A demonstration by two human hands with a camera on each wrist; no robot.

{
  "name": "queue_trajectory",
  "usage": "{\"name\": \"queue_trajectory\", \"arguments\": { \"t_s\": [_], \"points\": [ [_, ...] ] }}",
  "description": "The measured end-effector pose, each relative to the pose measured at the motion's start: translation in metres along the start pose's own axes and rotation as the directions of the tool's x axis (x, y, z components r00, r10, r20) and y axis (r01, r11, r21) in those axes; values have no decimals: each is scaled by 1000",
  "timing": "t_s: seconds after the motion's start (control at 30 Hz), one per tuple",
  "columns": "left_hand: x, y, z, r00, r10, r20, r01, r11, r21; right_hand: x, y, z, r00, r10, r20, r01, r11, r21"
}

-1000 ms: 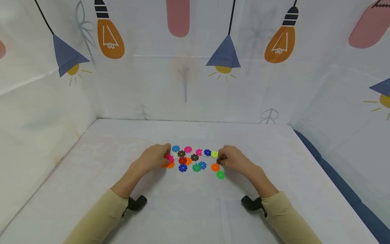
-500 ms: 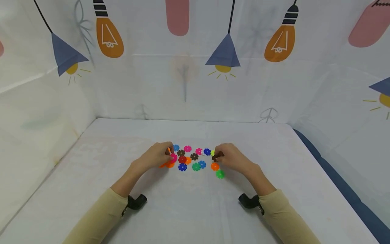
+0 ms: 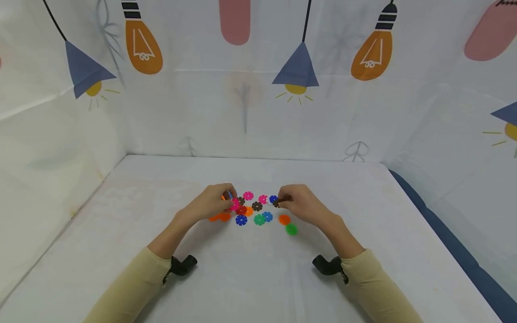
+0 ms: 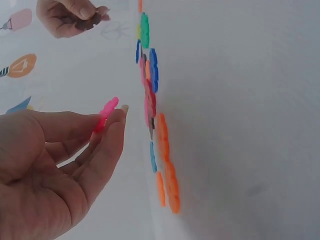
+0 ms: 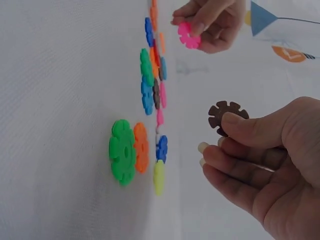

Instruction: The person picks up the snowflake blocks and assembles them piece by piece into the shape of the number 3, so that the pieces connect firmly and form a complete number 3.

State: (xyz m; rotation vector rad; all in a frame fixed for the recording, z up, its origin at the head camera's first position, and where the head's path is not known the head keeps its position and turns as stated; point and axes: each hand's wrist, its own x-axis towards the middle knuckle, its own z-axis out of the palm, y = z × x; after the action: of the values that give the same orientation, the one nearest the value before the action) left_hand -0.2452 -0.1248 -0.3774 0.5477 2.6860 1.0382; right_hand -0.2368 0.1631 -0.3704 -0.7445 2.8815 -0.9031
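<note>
In the head view my left hand (image 3: 210,200) is over the left end of a loose group of flat, notched plastic discs. Between its thumb and fingers it pinches a pink notched disc (image 5: 188,36), held above the table. My right hand (image 3: 307,205), above the group's right end, pinches a brown notched disc (image 5: 218,114) by its edge. The two discs are apart. Below the right hand lie a green disc (image 5: 122,152), an orange disc (image 5: 141,148) and a yellow disc (image 5: 159,177). Orange discs (image 4: 171,186) lie beneath the left hand.
More discs lie between the hands, among them a dark blue disc (image 3: 241,220), a teal-green disc (image 3: 259,219) and a red disc (image 3: 241,210). The white table (image 3: 250,278) ends at a printed cloth wall (image 3: 202,112) behind. Black wrist mounts (image 3: 183,265) sit at both cuffs.
Both hands have risen and moved inward, the left to the right and the right to the left, carrying the pink and brown discs. The discs on the table stay put.
</note>
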Motion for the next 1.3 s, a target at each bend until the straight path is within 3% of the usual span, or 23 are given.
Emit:
{"name": "queue_trajectory", "arguments": {
  "t_s": [0.17, 0.67, 0.9, 1.17, 1.3],
  "points": [
    [2, 7, 1, 1000, 16, -17, -16, 999, -40, 1, -4, 0, 1000, 5, -7, -5, 1000, 17],
    [6, 22, 4, 998, 37, -41, -44, 980, -195, 9, -17, -2, 992, -92, -88, 95, 995, 33],
    [11, 30, 4, 999, 43, -24, -48, 939, -342, 12, -25, -3, 988, -118, -98, 124, 991, 56],
    [11, 34, 5, 999, 46, -11, -46, 911, -411, 11, -33, -3, 980, -147, -132, 155, 987, 51],
    [10, 35, 5, 999, 37, -26, -45, 890, -453, 9, -35, -2, 966, -202, -161, 206, 978, 8]
  ]
}}
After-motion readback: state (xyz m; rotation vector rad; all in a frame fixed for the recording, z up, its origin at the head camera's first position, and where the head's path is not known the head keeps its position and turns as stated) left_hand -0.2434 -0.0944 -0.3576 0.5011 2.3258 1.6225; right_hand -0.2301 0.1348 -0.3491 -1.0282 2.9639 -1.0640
